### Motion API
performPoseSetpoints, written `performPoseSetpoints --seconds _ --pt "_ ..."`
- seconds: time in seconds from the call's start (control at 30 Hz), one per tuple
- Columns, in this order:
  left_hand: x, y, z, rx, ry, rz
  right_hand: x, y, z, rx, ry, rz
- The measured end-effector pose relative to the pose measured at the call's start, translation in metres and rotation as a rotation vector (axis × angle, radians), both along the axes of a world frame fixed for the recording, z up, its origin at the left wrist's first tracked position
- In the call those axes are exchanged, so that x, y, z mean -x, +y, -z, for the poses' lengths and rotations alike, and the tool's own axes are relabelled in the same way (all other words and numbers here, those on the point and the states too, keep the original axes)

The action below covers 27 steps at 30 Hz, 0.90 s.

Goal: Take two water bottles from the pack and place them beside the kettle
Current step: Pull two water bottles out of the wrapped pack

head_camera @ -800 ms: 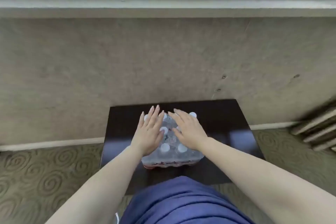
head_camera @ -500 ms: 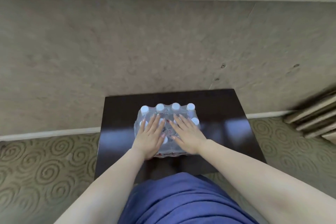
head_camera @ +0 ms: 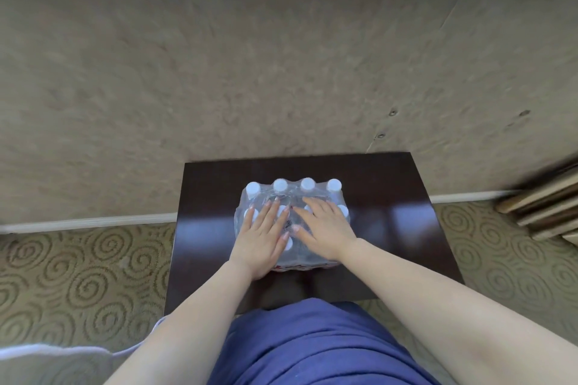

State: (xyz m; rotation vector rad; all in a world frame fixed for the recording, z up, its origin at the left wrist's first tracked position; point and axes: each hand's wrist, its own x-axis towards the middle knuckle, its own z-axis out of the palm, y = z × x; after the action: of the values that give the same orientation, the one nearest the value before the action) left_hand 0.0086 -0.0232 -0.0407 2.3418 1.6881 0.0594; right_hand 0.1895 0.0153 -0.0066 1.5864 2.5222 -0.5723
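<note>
A shrink-wrapped pack of water bottles (head_camera: 292, 194) with white caps stands on a small dark wooden table (head_camera: 391, 197). My left hand (head_camera: 261, 239) lies flat on the near left of the pack's top, fingers spread over the plastic wrap. My right hand (head_camera: 325, 226) lies flat on the near right of the top, fingers pointing left toward the middle. Neither hand grips a bottle. The back row of caps shows beyond my fingers; the nearer bottles are partly hidden under my hands. No kettle is in view.
The table stands against a beige textured wall (head_camera: 250, 72) under a window sill. Patterned carpet (head_camera: 78, 275) surrounds it. Stacked wooden slats (head_camera: 544, 206) lean at the right. A white cable (head_camera: 131, 350) crosses the floor at lower left. My blue garment (head_camera: 312, 347) fills the bottom.
Both hands have slid back toward me across the pack's top, uncovering the back row of caps. The camera has tilted downward.
</note>
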Motion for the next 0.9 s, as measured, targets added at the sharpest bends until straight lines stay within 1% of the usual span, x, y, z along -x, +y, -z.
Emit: performPoseSetpoints --seconds 0.07,0.17,0.23,0.3,0.37,0.43,0.47,0.53,0.63,0.7,0.77,0.83,0.9 --pt "0.0 0.0 -0.001 0.005 0.005 0.002 0.003 0.009 -0.004 -0.029 -0.046 -0.015" --pt "-0.001 0.001 -0.002 0.016 0.017 -0.003 0.01 0.021 -0.009 -0.001 -0.169 -0.044" --pt "-0.001 0.001 -0.002 0.023 0.021 -0.005 0.014 0.025 -0.011 0.008 -0.204 -0.059" --pt "-0.001 0.001 -0.003 0.031 0.032 0.0 0.015 0.025 -0.014 0.021 -0.138 -0.072" --pt "-0.001 0.001 -0.002 0.031 0.037 -0.001 0.008 0.025 -0.021 0.023 0.008 -0.09" --pt "-0.001 0.001 -0.002 0.025 0.035 0.0 -0.007 0.026 -0.029 0.02 0.114 -0.155" --pt "-0.001 0.001 -0.002 0.021 0.032 0.0 -0.016 0.026 -0.033 0.021 0.134 -0.185" --pt "-0.001 0.001 -0.002 0.009 0.014 -0.008 -0.036 0.025 -0.041 0.03 0.106 -0.217" --pt "-0.001 0.0 -0.002 0.01 0.01 -0.016 -0.061 0.021 -0.045 0.03 -0.038 -0.319" --pt "-0.001 0.001 -0.001 0.009 0.024 -0.02 -0.074 0.017 -0.044 0.014 -0.081 -0.38" --pt "-0.002 0.001 -0.001 0.012 0.032 -0.022 -0.084 0.011 -0.045 -0.008 -0.04 -0.414" --pt "-0.001 0.0 -0.001 0.021 0.03 -0.021 -0.092 0.005 -0.039 -0.084 0.029 -0.506" --pt "-0.001 0.0 -0.001 0.03 0.024 -0.021 -0.094 -0.002 -0.034 -0.158 0.043 -0.572"
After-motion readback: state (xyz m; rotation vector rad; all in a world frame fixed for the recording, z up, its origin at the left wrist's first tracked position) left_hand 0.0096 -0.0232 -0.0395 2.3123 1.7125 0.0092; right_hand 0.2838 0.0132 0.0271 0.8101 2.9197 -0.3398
